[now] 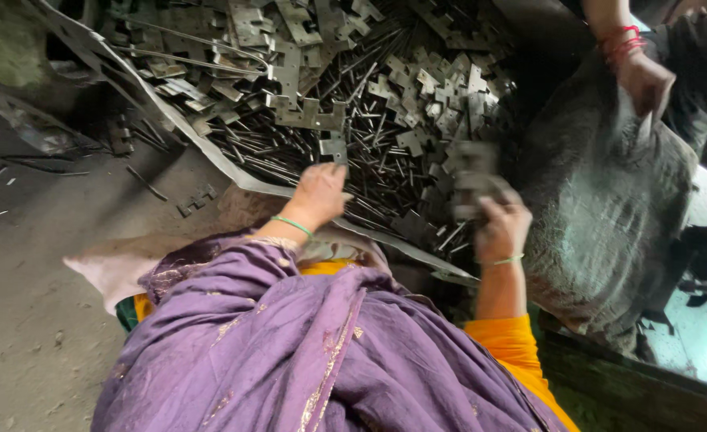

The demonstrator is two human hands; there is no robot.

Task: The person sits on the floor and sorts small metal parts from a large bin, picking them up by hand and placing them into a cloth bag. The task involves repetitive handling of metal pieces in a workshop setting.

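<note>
The grey metal plates in the right hand point(501, 228) are smeared by motion blur point(473, 172), so their shape and number cannot be told, nor how the grip closes on them. The left hand's point(317, 196) fingertips are buried among thin steel rods point(289, 164). The heap of notched flat metal brackets point(417, 88) runs off the top edge. Another person's hand point(645, 80) is cut at the forearm by the top edge, pinching a grey cloth sack point(609, 208) whose contents are hidden.

Floor point(33, 336): lying grey and dusty, carrying the heap.
Sheet point(209, 152): lying under the heap, edging it.
Heap: thin rods point(369, 172) and notched flat plates point(309, 116) piling together.
Strays: a few plates point(196, 200) lying apart on the floor.
</note>
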